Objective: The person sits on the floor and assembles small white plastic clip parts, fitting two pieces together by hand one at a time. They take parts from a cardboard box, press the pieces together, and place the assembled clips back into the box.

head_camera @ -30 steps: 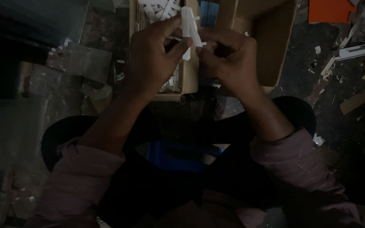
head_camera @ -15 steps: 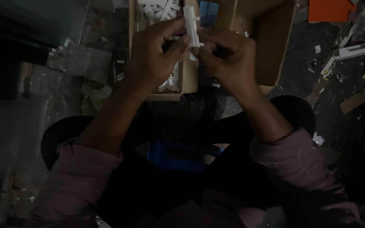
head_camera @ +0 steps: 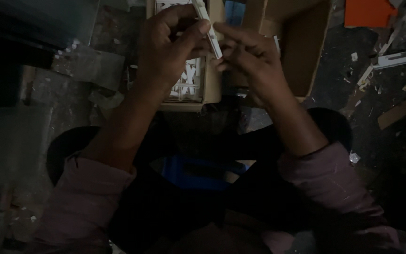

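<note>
The white strip (head_camera: 210, 29) pinched in the left hand (head_camera: 167, 51) looks like smooth, matt plastic. The open box (head_camera: 301, 56) beneath is plain brown cardboard, dull and slightly fibrous. The sleeves (head_camera: 85, 197) are soft pinkish cloth. The floor (head_camera: 367, 108) is dark, rough and littered with pale scraps.

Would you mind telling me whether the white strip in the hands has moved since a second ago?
Yes. The white strip has tilted, its top leaning left, and sits slightly higher against the cardboard box, pinched by the left hand, right hand touching.

White strip (head_camera: 208, 29) now tilted, right hand (head_camera: 254, 61) fingers loosened off it.
</note>
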`<move>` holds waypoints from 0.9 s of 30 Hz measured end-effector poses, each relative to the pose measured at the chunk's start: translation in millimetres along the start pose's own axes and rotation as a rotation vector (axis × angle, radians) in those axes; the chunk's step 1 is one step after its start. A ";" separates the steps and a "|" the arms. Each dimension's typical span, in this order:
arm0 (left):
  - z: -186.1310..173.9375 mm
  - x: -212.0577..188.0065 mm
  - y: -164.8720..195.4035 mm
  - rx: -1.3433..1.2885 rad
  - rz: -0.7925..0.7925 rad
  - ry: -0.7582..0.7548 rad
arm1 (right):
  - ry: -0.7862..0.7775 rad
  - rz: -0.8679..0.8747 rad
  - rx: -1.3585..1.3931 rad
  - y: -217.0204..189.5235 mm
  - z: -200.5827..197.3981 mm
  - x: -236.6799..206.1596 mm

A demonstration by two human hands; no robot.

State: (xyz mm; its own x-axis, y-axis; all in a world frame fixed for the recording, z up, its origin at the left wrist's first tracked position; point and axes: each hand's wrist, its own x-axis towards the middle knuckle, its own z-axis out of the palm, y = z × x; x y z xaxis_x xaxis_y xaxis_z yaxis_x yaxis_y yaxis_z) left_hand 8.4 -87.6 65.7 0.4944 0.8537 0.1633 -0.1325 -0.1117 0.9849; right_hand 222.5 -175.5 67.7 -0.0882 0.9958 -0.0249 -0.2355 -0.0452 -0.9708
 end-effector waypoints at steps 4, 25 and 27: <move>0.5 0.4 -0.5 0.002 0.064 -0.013 | -0.034 -0.034 -0.056 0.0 3.7 -1.8; -6.5 -2.1 1.5 -0.168 0.074 0.063 | -0.050 -0.147 -0.222 -7.9 1.0 -1.2; -7.3 -1.3 0.6 -0.134 0.045 0.079 | -0.067 -0.150 -0.225 -6.4 0.8 -1.6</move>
State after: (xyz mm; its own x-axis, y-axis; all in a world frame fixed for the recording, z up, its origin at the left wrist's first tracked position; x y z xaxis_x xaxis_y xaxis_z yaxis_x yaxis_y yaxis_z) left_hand 1.4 -85.0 65.7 0.4173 0.8871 0.1973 -0.2694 -0.0866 0.9591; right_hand 223.4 -176.8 74.1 -0.1339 0.9822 0.1316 -0.0305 0.1286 -0.9912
